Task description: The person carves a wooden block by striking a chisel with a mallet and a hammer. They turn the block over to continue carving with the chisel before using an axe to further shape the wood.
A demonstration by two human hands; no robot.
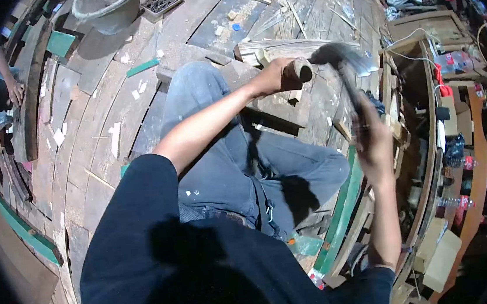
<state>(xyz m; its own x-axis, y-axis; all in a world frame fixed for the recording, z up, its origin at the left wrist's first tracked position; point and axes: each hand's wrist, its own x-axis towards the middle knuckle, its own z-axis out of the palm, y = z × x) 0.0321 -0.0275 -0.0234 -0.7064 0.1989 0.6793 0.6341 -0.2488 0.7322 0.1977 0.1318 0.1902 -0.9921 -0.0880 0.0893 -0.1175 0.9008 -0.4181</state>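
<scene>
While a co-worker's hand (15, 92) sits beside a long, curved, dark wooden beam (35, 93), a round grey bucket (111, 21) and a shallow tray of dark, thin pieces (163, 0) stand apart from the work. Nearer the middle, the left hand (269, 79) has its fingers wrapped round a brown, round-ended wooden piece (293, 74), just by a long pale plank (251, 50). To its right, the right hand (374, 142) grips a blurred, dark-headed hammer (337, 55). Striking seems underway; another blow calls for true aim, clear of the left fingers. Timber clutter (394, 102) may crowd the swing.
</scene>
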